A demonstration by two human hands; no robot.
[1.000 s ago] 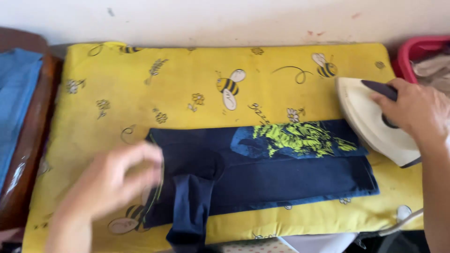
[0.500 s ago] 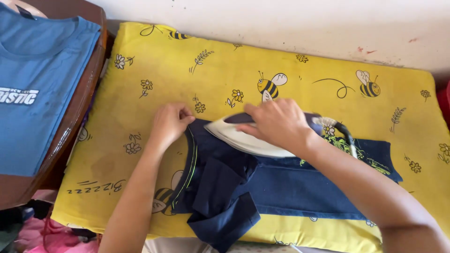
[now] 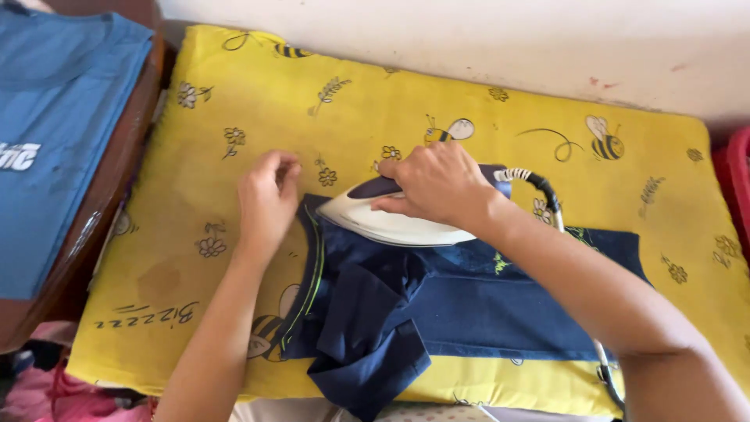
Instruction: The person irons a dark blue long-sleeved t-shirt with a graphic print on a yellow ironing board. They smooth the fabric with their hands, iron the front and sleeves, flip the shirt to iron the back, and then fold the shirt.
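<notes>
A dark navy garment (image 3: pixel 437 305) lies folded on a yellow cloth printed with bees (image 3: pixel 234 101). My right hand (image 3: pixel 433 184) grips the handle of a white electric iron (image 3: pixel 383 223), which rests on the garment's upper left part. Its cord (image 3: pixel 539 187) runs back along my right forearm. My left hand (image 3: pixel 266 199) presses on the garment's left edge, near a green-trimmed hem, fingers bent and holding the cloth flat. One loose flap of the garment hangs over the near edge.
A folded blue shirt (image 3: pixel 55 141) lies on a brown wooden surface (image 3: pixel 117 172) at the left. A white wall runs behind the cloth. Something red (image 3: pixel 734 180) stands at the right edge, and pink fabric (image 3: pixel 47 391) shows at bottom left.
My right hand brought the iron from the right side onto the garment and has slid it a little left. My left hand shifted to the garment's left edge.
</notes>
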